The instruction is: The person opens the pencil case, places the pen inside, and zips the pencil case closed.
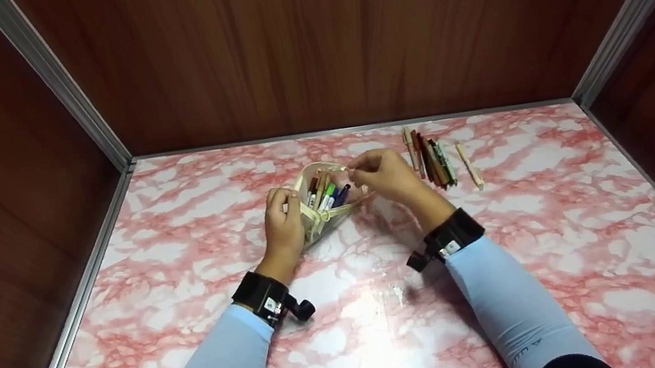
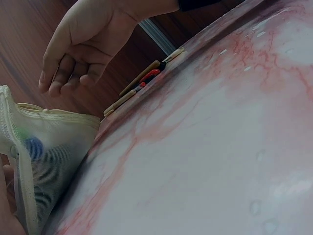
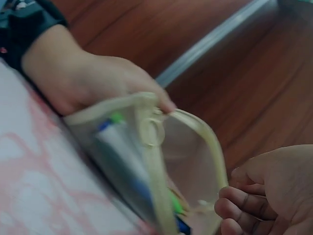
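Note:
A cream mesh zip pouch (image 1: 310, 222) stands on the table with its mouth spread and several pens and markers (image 1: 329, 196) inside, one with a green cap. My left hand (image 1: 284, 223) grips its left end, thumb at the rim. At the far right side of the mouth is my right hand (image 1: 388, 175), its fingertips right by the zip edge in the head view. From the left wrist view, the same right hand (image 2: 90, 44) hangs above the pouch (image 2: 58, 129), fingers loosely bent and no pen between them. A zip ring (image 3: 155, 132) hangs at the pouch's near corner.
Several pens (image 1: 434, 158) lie side by side right of the pouch, with a single light-coloured pen (image 1: 469, 166) a little apart. The table (image 1: 352, 349) has a red and white marbled top. Dark wood panels (image 1: 306, 44) wall it in at the back and sides.

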A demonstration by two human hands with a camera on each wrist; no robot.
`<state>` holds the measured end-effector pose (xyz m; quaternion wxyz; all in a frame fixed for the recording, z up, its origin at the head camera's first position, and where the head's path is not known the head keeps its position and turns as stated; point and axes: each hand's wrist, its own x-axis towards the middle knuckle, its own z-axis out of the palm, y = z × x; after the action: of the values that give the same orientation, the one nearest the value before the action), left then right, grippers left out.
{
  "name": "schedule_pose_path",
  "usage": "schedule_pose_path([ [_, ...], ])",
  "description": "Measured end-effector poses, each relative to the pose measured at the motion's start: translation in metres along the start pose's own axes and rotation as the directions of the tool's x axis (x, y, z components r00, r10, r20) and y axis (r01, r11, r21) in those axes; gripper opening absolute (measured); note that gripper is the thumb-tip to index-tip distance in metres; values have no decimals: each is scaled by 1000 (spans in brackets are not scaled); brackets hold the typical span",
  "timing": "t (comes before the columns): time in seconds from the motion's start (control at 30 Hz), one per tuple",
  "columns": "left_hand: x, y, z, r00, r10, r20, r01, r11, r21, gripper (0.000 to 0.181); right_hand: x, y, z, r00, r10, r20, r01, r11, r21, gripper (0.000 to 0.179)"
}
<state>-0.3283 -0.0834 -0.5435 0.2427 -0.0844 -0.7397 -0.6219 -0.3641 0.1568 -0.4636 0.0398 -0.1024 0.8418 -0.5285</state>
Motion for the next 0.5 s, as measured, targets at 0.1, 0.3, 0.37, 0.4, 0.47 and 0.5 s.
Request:
schedule_pose_path([
  [0.1,0,-1,0,1000,11,-2,-11,1000,-1,18,3,1,-15,999,-25,-33,25,1000,-18,27],
  [0.3,-1,0,0,1000,1,-4,-1,1000,0,18,5,6,-47,988,-59,-140,54,998,-42,29],
  [0.37,-1,0,0,1000,-4,-3,4,1000,2,18,3,8,-58,984,-42,-171,34,998,-48,30],
  [0.4,-1,0,0,1000,-5,-3,5,1000,1,18,2,9,-64,982,-32,-185,22,998,-54,31],
  [0.47,-1,-1,1,1000,-9,-3,9,1000,-4,18,1,11,-76,978,-12,-210,-6,996,-84,33],
  [0.5,-1,-1,1,1000,-10,-3,10,1000,-6,18,-1,12,-81,975,5,-224,-29,995,-100,34],
])
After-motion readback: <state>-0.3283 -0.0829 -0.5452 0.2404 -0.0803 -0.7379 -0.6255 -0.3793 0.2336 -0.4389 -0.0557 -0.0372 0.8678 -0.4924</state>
